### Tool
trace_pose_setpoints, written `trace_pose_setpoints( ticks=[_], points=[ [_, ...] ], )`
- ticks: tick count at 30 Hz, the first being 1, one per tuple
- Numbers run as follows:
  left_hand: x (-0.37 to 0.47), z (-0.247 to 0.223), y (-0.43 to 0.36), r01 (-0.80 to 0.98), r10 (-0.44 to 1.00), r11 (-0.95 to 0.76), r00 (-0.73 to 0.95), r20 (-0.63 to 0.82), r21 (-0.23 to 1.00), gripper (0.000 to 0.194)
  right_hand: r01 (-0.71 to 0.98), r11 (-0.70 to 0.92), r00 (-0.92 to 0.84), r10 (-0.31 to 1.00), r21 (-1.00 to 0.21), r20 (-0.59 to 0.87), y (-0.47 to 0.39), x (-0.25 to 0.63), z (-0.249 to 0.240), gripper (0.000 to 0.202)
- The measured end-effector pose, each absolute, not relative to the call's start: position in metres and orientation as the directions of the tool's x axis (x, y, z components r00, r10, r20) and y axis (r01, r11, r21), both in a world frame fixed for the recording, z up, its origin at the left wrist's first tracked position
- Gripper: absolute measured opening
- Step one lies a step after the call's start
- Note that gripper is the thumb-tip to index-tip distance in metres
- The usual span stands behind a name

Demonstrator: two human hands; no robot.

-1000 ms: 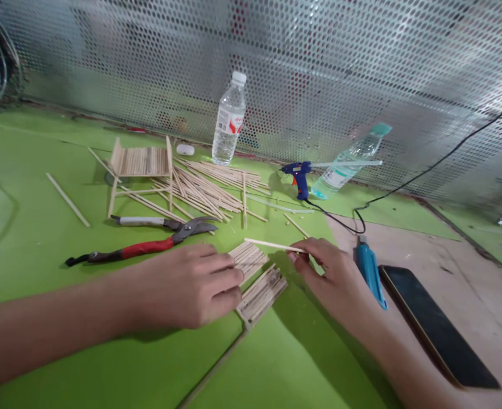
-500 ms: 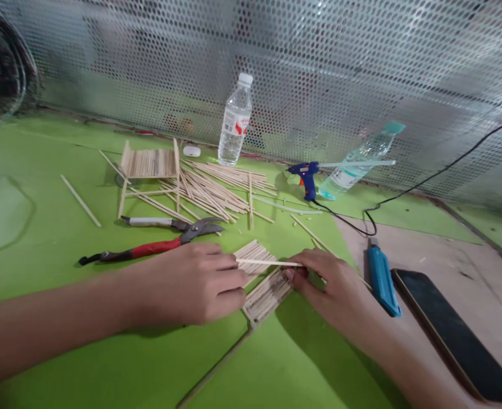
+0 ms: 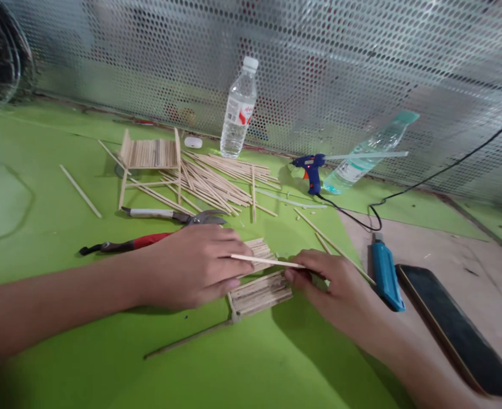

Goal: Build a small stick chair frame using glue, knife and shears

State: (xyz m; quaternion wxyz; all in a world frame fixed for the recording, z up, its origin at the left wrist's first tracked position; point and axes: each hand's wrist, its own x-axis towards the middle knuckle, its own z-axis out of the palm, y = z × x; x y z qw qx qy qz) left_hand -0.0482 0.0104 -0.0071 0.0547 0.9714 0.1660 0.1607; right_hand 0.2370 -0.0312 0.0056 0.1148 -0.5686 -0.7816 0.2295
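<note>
My right hand [image 3: 331,284] pinches one end of a thin wooden stick [image 3: 276,262], held above a small frame made of wooden sticks [image 3: 261,294]. The other end of the stick passes over the fingers of my left hand [image 3: 199,264]. That hand is closed at the frame's left side; its fingertips are partly hidden. Two slatted panels show on the frame, and one long leg stretches out toward the lower left. Behind my left hand lie pruning shears [image 3: 152,240] with one red and one white handle.
A small stick chair [image 3: 150,153] stands at the back left beside a pile of loose sticks [image 3: 216,184]. Farther right are a blue glue gun [image 3: 312,170], two water bottles [image 3: 239,113], a blue utility knife [image 3: 386,275] and a phone [image 3: 455,326]. Perforated metal [image 3: 276,34] runs behind.
The stick frame has turned, so its long leg now points farther left. My left hand has shifted slightly, and the stick's left end now shows in front of its fingers.
</note>
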Motion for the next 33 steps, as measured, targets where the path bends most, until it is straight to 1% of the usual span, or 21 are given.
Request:
trace_pose_setpoints(
  ticks=[5,7,11,14,19,23,25,28,30,33],
  points=[
    [-0.048,-0.009,0.006,0.309,0.346,-0.921,0.929,0.135,0.236,0.07,0.845,0.238,-0.312,0.947,-0.479,-0.08,-0.03,0.239,0.005,0.031],
    [-0.049,-0.009,0.006,0.293,0.325,-0.924,0.94,0.101,0.246,0.075,0.86,0.216,-0.291,0.952,-0.462,-0.096,-0.029,0.239,0.005,0.03],
    [-0.05,-0.011,0.007,0.26,0.288,-0.942,0.951,0.115,0.213,0.066,0.886,0.186,-0.24,0.968,-0.424,-0.076,-0.026,0.241,0.005,0.03],
    [-0.05,-0.013,0.009,0.265,0.292,-0.947,0.945,0.144,0.18,0.06,0.875,0.205,-0.24,0.971,-0.437,-0.024,-0.024,0.244,0.005,0.031],
    [-0.048,-0.014,0.01,0.298,0.319,-0.942,0.938,0.138,0.151,0.061,0.85,0.225,-0.238,0.971,-0.477,0.034,-0.024,0.247,0.006,0.035],
    [-0.048,-0.013,0.009,0.311,0.331,-0.935,0.938,0.105,0.17,0.059,0.82,0.274,-0.259,0.961,-0.502,0.101,-0.025,0.247,0.006,0.036],
    [-0.048,-0.013,0.009,0.307,0.331,-0.934,0.936,0.117,0.182,0.058,0.808,0.312,-0.273,0.95,-0.5,0.153,-0.025,0.248,0.004,0.033],
    [-0.049,-0.015,0.01,0.29,0.327,-0.934,0.929,0.172,0.208,0.055,0.809,0.362,-0.286,0.93,-0.463,0.229,-0.024,0.254,0.001,0.025],
    [-0.049,-0.015,0.012,0.282,0.328,-0.931,0.925,0.193,0.233,0.05,0.822,0.394,-0.298,0.913,-0.411,0.279,-0.022,0.26,0.001,0.023],
    [-0.051,-0.014,0.017,0.272,0.333,-0.922,0.92,0.206,0.277,0.045,0.822,0.472,-0.366,0.867,-0.32,0.338,-0.016,0.273,0.004,0.02]
  ],
)
